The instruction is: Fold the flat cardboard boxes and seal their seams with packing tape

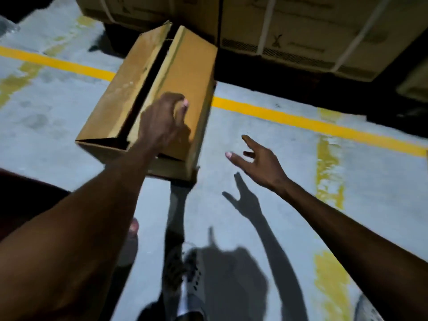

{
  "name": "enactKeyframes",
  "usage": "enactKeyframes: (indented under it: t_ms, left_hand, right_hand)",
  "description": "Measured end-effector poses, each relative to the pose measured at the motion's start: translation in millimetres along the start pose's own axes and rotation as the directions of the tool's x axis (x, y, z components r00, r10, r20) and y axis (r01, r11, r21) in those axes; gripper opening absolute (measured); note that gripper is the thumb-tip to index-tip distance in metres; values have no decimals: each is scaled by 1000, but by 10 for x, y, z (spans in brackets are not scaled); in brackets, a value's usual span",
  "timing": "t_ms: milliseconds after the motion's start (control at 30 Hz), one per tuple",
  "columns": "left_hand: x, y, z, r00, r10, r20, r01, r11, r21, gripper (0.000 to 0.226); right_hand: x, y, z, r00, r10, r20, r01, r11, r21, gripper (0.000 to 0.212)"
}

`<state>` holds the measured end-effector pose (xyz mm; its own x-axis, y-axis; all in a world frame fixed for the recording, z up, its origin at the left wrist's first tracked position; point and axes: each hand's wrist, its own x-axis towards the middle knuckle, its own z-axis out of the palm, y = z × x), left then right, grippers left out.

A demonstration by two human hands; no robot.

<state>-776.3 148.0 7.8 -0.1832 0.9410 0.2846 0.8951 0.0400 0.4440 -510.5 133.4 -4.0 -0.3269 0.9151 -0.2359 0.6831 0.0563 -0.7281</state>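
Observation:
A brown cardboard box (pixel 185 72) stands folded up on the grey floor, long side running away from me. Its two top flaps lie down with a dark open gap between them along the middle seam. My left hand (pixel 162 121) rests on the right flap near the box's near end, fingers curved over the cardboard; whether it grips the flap edge is unclear. My right hand (pixel 259 163) hovers in the air to the right of the box, fingers spread, holding nothing. No tape roll is in view.
Strapped cardboard cartons (pixel 301 35) are stacked along the back, just behind the box. A yellow painted line (pixel 289 117) crosses the concrete floor (pixel 254 216). My shoe (pixel 194 281) shows at the bottom centre, below my arms' shadows.

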Motion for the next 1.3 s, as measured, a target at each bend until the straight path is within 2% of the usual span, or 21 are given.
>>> enactKeyframes:
  t_ms: [133,333,400,500,567,633,767,867,1000,1200,1300]
  left_hand:
    - [-451,1346,302,940,251,232,-226,965,-129,45]
    - [-1047,3402,737,793,438,423,-379,899,-220,52]
    - [-1238,4003,882,733,500,462,-430,866,-255,54]
    - [-1569,4813,1145,634,580,513,-488,813,-317,55]
    - [-1824,5278,1356,565,621,544,-517,780,-353,57]
    - [-2072,5662,1620,501,645,577,-536,755,-378,58]
    - [-2513,6187,2239,416,653,633,-504,745,-437,62]
    - [-2709,6410,2783,379,634,675,-446,764,-467,68]
    - [-2801,6522,3371,356,650,672,-429,752,-500,75]
    - [-2789,6403,3856,306,646,699,-433,748,-502,79]
    - [-2774,6338,3961,305,622,721,-412,769,-489,79]
  right_hand:
    - [-824,465,-930,998,40,-41,-48,975,-217,89]
    - [-2050,1260,-2292,967,170,-190,-227,912,-342,90]
    - [-2463,1552,-2694,959,220,-181,-276,870,-408,93]
    - [-3181,2039,-3156,955,287,-79,-282,785,-552,94]
    - [-3676,2428,-3346,932,360,-51,-320,748,-581,91]
    - [-4096,2886,-3446,890,447,-88,-416,718,-559,89]
    - [-4559,3966,-3434,758,613,-223,-644,648,-408,87]
    - [-4587,4756,-3309,673,682,-286,-739,617,-269,78]
    - [-4414,5517,-3149,623,707,-336,-782,574,-243,77]
    - [-4197,6214,-2981,533,740,-411,-846,483,-227,101]
    - [-4137,6306,-2952,553,742,-378,-833,483,-269,91]
